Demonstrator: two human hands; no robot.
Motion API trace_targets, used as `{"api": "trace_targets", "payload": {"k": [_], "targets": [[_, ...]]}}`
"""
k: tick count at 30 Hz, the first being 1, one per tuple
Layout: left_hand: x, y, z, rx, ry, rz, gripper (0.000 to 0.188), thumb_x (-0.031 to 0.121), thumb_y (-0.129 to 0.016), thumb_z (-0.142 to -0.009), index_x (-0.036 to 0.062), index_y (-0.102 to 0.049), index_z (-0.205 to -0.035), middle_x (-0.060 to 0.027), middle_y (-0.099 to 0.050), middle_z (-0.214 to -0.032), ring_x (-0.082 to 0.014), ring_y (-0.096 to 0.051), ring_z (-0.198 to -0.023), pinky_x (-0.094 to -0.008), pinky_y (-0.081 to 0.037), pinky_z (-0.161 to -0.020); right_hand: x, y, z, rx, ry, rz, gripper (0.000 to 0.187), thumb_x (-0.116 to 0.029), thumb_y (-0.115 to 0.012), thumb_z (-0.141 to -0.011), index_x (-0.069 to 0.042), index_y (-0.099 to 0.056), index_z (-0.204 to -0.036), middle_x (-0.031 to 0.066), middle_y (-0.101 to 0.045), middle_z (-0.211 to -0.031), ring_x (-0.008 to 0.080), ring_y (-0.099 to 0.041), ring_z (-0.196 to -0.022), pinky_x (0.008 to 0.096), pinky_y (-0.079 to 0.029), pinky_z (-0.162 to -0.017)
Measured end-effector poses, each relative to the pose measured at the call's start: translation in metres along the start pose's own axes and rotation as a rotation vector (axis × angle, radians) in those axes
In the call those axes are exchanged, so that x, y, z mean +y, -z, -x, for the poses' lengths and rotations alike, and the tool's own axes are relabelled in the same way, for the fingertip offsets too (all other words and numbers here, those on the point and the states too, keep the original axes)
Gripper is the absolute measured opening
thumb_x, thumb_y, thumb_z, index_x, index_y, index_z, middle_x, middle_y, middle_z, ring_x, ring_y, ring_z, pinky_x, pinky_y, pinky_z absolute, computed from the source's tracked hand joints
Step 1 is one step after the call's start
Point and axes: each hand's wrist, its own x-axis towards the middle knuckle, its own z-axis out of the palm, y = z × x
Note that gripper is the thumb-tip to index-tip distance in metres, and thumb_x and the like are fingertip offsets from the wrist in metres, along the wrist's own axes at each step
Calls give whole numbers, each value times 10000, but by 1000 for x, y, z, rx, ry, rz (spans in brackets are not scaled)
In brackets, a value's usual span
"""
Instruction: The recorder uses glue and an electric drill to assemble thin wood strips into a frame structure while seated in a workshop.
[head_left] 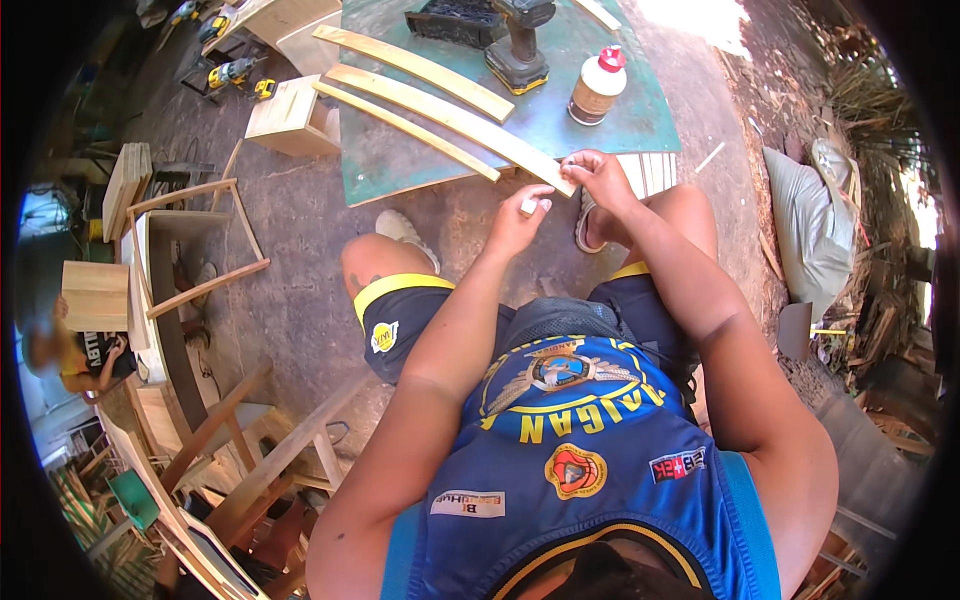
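The near end of a long, pale wooden strip (455, 120) juts past the table edge between my two hands. My right hand (600, 180) pinches at the corner of that end, its fingers curled together. Closed around a small pale wooden block (528, 207), my left hand (515, 222) has its fingertips by the underside of the same strip end. A thinner wooden strip (410, 132) lies to the left of it, and another wide strip (420, 72) lies beyond. The green-topped table (640, 110) bears them all.
A white bottle with a red cap (598, 88) stands on the table's right side. Behind it are a cordless drill (518, 50) and a black tray (455, 22). Wooden boxes (295, 115) and a frame (205, 240) stand left; a sack (815, 225) sits right. Another person (90, 355) is far left.
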Motion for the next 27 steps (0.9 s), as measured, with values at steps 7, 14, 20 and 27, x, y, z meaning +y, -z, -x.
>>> {"api": "trace_targets", "payload": {"k": [7,14,20,27], "targets": [[-16,-5,-6,19,58,57,373,118,-616,-880,108,-573,-1250,-94,-658,-1049,-149,-615,-956,-289,-474,-840,4,1,2,-38,0,-29,93,-53,-631,-878,17,-651,-936,15,-658,-802,62,-567,-724,229,-471,-673],[-25,-10,-10,-7,98,76,481,81,-598,-877,143,-503,-1344,-103,-616,-1206,-166,-610,-1031,-292,-475,-877,-9,2,8,-58,19,91,89,-63,-639,-867,-1,-658,-929,25,-657,-770,81,-567,-704,245,-470,-668],[-38,-14,-17,-16,104,149,509,-7,-531,-864,117,-487,-1356,-83,-575,-1275,-161,-607,-1039,-281,-474,-884,-35,-1,9,-84,238,740,100,-122,-660,-837,-43,-660,-898,123,-659,-777,238,-634,-687,334,-492,-646],[-41,-15,-20,25,92,195,518,-12,-541,-825,126,-526,-1324,-138,-651,-1112,-195,-644,-983,-299,-489,-860,-35,-7,10,-31,254,837,166,-202,-642,-828,-38,-612,-834,170,-646,-771,358,-628,-740,416,-489,-654]]}}
